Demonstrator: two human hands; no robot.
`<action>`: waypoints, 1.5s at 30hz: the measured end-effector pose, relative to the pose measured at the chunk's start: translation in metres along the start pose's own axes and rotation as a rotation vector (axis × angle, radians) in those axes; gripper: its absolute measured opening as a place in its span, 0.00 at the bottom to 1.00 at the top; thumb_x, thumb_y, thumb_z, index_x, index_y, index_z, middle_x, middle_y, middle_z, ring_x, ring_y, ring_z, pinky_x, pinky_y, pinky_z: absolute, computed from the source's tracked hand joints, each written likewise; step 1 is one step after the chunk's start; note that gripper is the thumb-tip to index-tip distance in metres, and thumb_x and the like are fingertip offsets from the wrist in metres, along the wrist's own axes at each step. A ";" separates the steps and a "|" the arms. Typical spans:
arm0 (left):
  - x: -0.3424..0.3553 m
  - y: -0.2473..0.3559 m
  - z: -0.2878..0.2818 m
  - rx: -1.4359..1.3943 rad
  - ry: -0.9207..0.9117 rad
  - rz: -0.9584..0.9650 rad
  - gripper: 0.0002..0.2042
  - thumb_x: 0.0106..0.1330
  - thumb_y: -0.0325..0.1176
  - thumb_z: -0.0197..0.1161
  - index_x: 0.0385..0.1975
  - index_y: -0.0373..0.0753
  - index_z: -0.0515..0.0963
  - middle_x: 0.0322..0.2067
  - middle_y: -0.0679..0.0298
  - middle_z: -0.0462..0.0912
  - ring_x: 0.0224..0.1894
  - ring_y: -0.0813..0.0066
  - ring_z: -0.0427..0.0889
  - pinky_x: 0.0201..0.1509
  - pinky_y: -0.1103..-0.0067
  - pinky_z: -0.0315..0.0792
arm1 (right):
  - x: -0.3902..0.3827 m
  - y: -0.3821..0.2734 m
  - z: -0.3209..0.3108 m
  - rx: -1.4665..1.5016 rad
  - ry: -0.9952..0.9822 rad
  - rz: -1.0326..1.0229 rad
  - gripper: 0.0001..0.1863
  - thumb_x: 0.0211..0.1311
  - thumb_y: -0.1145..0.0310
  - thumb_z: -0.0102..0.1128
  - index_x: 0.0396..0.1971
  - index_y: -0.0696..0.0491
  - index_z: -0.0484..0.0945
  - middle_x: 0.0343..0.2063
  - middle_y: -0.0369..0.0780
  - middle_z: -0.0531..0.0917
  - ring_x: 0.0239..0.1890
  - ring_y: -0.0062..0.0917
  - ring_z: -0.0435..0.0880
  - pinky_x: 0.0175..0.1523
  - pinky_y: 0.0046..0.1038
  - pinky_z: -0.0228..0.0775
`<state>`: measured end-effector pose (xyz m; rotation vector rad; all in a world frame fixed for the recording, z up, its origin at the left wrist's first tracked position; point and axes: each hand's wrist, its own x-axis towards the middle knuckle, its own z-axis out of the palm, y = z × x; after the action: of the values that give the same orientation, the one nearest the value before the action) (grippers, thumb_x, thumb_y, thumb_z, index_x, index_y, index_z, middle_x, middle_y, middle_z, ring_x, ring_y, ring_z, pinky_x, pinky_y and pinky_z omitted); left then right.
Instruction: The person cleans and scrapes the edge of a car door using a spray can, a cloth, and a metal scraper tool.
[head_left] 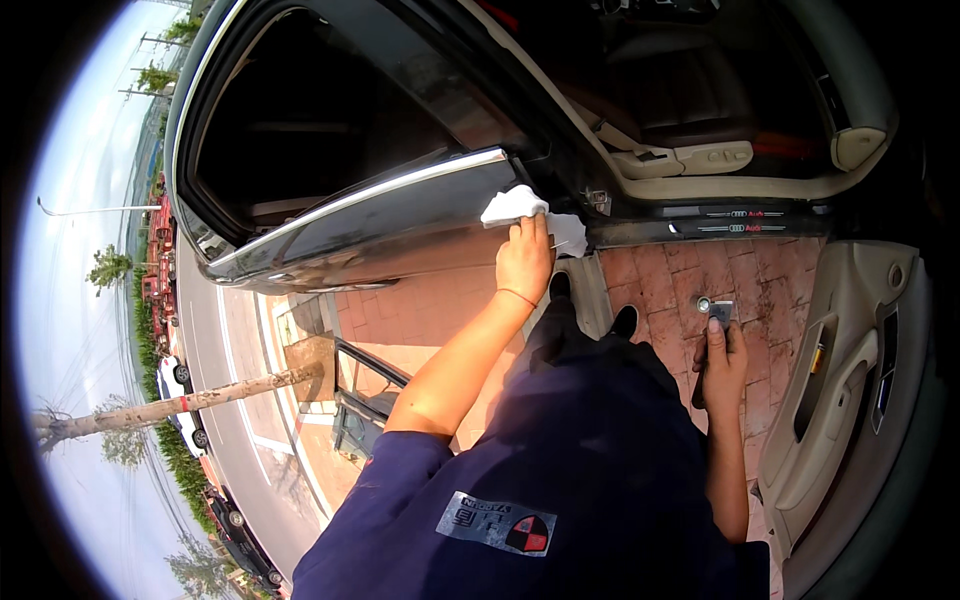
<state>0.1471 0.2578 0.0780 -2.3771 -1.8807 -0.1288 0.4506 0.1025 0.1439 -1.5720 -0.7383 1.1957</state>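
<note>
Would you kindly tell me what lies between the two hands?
In the head view, between the left hand on the white cloth and the right hand: black shoes on red brick paving.

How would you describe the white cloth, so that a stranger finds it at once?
Start at the dark car door with the chrome strip. Follow the strip to its right end, where the left hand presses a crumpled white cloth against the door edge. It is the only white, soft thing there.
</note>
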 end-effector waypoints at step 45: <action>-0.015 0.016 -0.133 -1.620 -0.394 -0.446 0.13 0.75 0.36 0.62 0.52 0.36 0.77 0.32 0.69 0.80 0.26 0.87 0.73 0.29 0.88 0.69 | 0.058 -0.039 0.131 -0.521 -0.698 -0.292 0.21 0.72 0.49 0.54 0.44 0.54 0.77 0.29 0.51 0.84 0.36 0.50 0.84 0.40 0.45 0.73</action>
<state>0.1588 0.2211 0.2076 -2.5477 -3.1482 -2.0237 0.3497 0.2111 0.1580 -1.3542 -1.7853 1.4025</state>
